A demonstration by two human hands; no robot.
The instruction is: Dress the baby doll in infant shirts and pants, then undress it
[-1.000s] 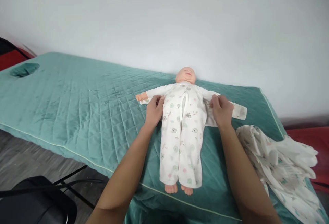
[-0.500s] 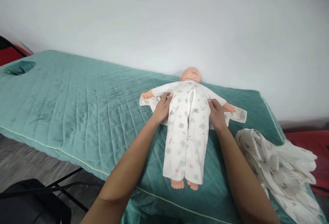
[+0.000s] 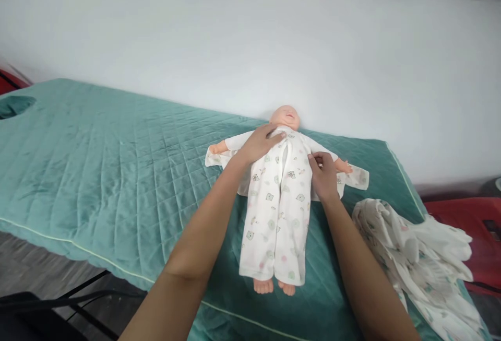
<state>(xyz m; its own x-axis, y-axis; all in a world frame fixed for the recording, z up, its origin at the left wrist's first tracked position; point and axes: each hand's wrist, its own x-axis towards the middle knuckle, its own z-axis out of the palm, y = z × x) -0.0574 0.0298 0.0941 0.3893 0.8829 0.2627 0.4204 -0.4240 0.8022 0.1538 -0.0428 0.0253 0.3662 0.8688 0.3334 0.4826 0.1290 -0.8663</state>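
Note:
A baby doll (image 3: 284, 116) lies on its back, head toward the wall and arms spread. White printed trousers (image 3: 274, 200) cover it from the chest down to its bare feet. My left hand (image 3: 261, 145) rests on the doll's chest at the top of the trousers, fingers apart. At the other side of the waist, my right hand (image 3: 324, 174) has thumb and fingers pinched at the trousers' edge. Under the doll a printed shirt (image 3: 358, 178) is spread out, its sleeves showing beyond the doll's hands.
The doll lies on a bed with a green quilted cover (image 3: 129, 174), which has a hole at its far left end. Crumpled white printed cloth (image 3: 415, 257) lies at the right. A white wall (image 3: 195, 43) stands behind; a red item (image 3: 465, 226) is beyond the right edge.
My left hand has moved from the trousers' side up onto the doll's chest. My right hand stays at the other side, its fingers now bent into a pinch. The view has shifted slightly.

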